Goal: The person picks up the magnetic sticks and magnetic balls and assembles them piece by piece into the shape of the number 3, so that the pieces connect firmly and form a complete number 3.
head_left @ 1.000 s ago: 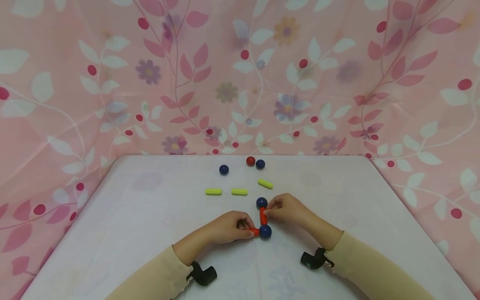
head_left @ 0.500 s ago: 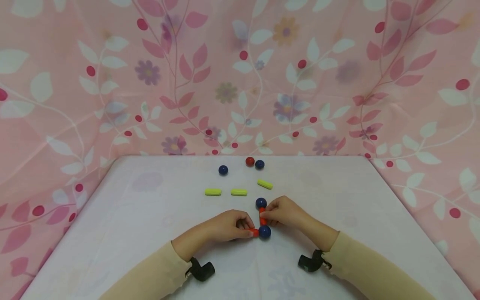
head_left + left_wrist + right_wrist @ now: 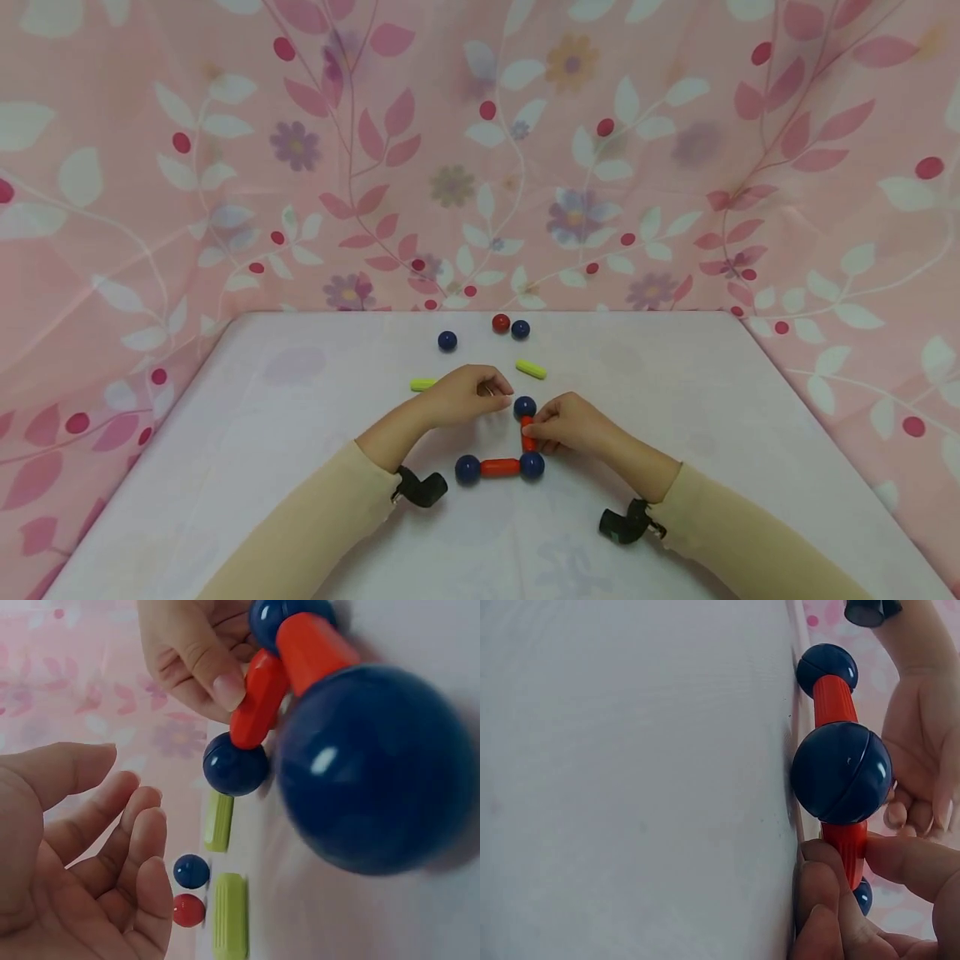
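Three blue balls and two red rods are joined in an L on the table. My right hand [image 3: 573,423] pinches the upright red rod [image 3: 845,847] between thumb and fingers. That rod links the far blue ball [image 3: 525,407] to the corner blue ball [image 3: 842,772]. From the corner, another red rod [image 3: 500,467] runs left to a blue ball [image 3: 467,469], large in the left wrist view. My left hand [image 3: 467,394] is held above the table left of the far ball, loosely curled around nothing. It covers one yellow-green rod in the head view.
Farther back lie a yellow-green rod [image 3: 531,369] and, partly behind my left hand, another yellow-green rod [image 3: 422,385]. Near the table's far edge sit a loose blue ball [image 3: 447,341], a red ball [image 3: 501,322] and another blue ball [image 3: 521,330]. A flowered pink cloth [image 3: 480,167] hangs behind.
My left hand has let go of the left red rod and moved up and away toward the yellow-green rods, uncovering the left blue ball. My right hand keeps its pinch, nearly still.
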Motion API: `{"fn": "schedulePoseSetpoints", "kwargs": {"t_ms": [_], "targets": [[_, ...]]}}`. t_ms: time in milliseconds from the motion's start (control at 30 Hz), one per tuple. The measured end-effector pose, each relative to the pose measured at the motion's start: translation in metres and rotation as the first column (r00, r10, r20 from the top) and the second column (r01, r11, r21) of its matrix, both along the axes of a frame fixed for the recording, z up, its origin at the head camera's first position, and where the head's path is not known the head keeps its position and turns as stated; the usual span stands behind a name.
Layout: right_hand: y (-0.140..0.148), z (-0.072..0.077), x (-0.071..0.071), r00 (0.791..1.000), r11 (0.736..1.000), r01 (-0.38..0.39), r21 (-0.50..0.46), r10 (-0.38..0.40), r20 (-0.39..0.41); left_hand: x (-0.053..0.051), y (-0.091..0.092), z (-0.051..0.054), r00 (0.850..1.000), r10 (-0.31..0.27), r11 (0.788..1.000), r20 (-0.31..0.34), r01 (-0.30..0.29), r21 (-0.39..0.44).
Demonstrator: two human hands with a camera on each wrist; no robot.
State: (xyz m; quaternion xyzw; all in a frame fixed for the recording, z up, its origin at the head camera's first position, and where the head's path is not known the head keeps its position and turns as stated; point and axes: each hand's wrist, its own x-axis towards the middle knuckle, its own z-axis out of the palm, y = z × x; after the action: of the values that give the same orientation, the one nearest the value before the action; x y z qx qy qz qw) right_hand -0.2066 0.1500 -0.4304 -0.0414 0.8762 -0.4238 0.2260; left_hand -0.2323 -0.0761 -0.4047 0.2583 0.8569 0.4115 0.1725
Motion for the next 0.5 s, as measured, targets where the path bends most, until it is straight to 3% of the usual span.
{"fn": "schedulePoseSetpoints", "kwargs": {"t_ms": [333, 500], "targets": [[0.002, -0.001, 0.000, 1.000, 1.000, -0.020, -0.021, 0.020, 0.006, -0.033, 0.023, 0.001, 0.995, 0.101, 0.995, -0.025, -0.100, 0.030], [0.003, -0.002, 0.000, 1.000, 0.999, -0.031, -0.031, 0.031, 0.004, -0.049, 0.031, -0.002, 0.993, 0.114, 0.993, -0.019, -0.114, 0.006]]}}
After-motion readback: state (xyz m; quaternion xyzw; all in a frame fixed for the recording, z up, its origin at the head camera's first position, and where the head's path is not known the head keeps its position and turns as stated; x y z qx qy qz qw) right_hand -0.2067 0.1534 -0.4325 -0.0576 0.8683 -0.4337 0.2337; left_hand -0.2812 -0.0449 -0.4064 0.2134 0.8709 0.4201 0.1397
